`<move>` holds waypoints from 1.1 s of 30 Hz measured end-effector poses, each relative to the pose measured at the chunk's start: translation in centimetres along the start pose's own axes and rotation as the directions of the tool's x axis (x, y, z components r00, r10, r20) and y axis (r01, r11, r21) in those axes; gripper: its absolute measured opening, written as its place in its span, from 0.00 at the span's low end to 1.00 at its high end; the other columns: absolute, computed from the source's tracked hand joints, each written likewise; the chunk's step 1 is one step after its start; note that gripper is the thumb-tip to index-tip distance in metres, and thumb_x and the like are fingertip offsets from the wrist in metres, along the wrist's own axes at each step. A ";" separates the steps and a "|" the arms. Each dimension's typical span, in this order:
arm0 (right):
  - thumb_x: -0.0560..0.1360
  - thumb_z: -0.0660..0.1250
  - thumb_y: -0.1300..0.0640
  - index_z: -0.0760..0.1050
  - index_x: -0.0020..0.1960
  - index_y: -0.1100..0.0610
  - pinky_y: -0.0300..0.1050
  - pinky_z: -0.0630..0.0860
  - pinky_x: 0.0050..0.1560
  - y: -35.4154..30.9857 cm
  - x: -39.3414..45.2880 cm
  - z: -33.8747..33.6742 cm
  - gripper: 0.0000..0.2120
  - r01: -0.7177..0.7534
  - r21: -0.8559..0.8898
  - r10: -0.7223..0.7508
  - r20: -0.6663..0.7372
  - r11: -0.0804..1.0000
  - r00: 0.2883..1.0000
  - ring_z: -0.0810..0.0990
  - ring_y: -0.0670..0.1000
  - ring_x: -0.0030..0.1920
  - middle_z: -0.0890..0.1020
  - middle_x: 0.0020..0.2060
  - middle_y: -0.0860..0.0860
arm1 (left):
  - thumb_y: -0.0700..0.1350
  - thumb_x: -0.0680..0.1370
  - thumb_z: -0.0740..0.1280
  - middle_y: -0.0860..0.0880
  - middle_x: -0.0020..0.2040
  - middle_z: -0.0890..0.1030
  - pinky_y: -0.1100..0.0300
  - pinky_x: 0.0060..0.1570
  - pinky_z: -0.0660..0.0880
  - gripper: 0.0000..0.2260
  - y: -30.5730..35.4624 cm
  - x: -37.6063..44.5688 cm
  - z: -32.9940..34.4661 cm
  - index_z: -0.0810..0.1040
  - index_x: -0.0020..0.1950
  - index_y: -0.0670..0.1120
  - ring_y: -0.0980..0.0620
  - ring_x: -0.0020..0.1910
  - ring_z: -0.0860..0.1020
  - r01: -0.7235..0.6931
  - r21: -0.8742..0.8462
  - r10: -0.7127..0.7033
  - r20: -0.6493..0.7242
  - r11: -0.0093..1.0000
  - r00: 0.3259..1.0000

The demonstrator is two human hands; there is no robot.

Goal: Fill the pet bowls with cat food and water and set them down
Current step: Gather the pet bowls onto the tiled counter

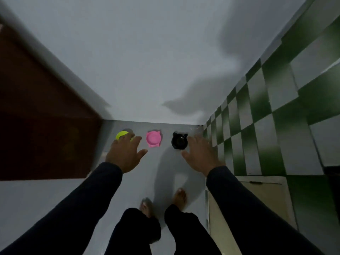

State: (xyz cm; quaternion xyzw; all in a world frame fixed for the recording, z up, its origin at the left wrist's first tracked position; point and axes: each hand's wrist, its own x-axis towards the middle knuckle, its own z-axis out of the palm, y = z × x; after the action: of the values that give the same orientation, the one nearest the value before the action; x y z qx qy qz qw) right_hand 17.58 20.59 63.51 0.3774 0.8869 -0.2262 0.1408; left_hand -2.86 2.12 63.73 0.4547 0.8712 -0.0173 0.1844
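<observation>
Bowls on floor beyond spread hands.

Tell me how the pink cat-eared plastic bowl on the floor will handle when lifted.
The pink cat-eared plastic bowl is probably light and stiff, since it looks like thin moulded plastic. Its low, wide shape suggests that it will not tip easily. It looks empty, though the blur leaves that unsure, so nothing should spill.

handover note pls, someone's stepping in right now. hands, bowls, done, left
Left hand: open, empty, reaching over the yellow bowl.
Right hand: open, empty, beside the black bowl.
Pink bowl sits between them; all three are in a row on the floor by the wall.
Done: nothing picked up; pink looks empty, the others can't be judged.
Left: fill with food and water, set back down.
</observation>
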 end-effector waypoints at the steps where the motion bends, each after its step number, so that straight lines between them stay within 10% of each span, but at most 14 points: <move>1: 0.80 0.63 0.44 0.65 0.75 0.55 0.56 0.68 0.70 0.5 1.3 0.8 0.27 -0.006 0.012 0.006 0.028 1.000 1.000 0.69 0.59 0.69 0.69 0.71 0.57 | 0.62 0.79 0.66 0.42 0.72 0.75 0.42 0.64 0.73 0.25 0.0 1.2 0.9 0.75 0.70 0.49 0.38 0.67 0.74 -0.002 -0.001 0.002 0.009 1.000 1.000; 14: 0.82 0.64 0.46 0.61 0.80 0.56 0.46 0.67 0.68 7.5 18.4 17.6 0.31 -0.347 0.442 0.269 0.231 0.827 0.935 0.68 0.57 0.73 0.66 0.75 0.58 | 0.56 0.80 0.69 0.39 0.60 0.78 0.43 0.48 0.78 0.21 -2.9 17.0 20.0 0.78 0.65 0.42 0.35 0.57 0.77 0.069 -0.081 -0.064 0.056 0.994 0.996; 26: 0.81 0.66 0.45 0.64 0.78 0.57 0.41 0.68 0.57 13.3 32.0 36.9 0.30 -0.544 0.642 0.460 0.315 0.541 0.830 0.74 0.56 0.69 0.73 0.72 0.54 | 0.53 0.81 0.68 0.38 0.58 0.78 0.43 0.57 0.75 0.19 -6.9 28.5 41.9 0.78 0.64 0.41 0.37 0.58 0.77 0.231 -0.252 -0.212 0.102 0.940 0.972; 29: 0.79 0.67 0.44 0.69 0.75 0.57 0.48 0.76 0.54 15.0 35.0 41.5 0.28 -0.608 0.670 0.553 0.339 0.427 0.761 0.79 0.57 0.61 0.78 0.63 0.54 | 0.54 0.79 0.71 0.39 0.57 0.82 0.44 0.59 0.77 0.19 -7.9 30.9 46.7 0.80 0.61 0.41 0.38 0.56 0.80 0.448 -0.492 -0.414 0.184 0.746 0.892; 33: 0.71 0.68 0.41 0.78 0.59 0.62 0.54 0.83 0.46 17.2 38.0 47.3 0.28 -0.649 0.724 0.678 0.356 0.236 0.643 0.83 0.59 0.46 0.81 0.47 0.56 | 0.48 0.78 0.74 0.40 0.46 0.82 0.46 0.51 0.81 0.14 -8.9 33.4 50.8 0.80 0.55 0.39 0.44 0.43 0.80 0.603 -0.798 -0.563 0.494 0.010 0.663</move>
State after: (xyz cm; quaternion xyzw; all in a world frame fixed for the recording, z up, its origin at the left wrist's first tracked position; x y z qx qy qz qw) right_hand 8.24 30.12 1.91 0.7381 0.4378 -0.5128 0.0212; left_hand -11.74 13.15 3.91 -0.1401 0.8122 0.4019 0.3989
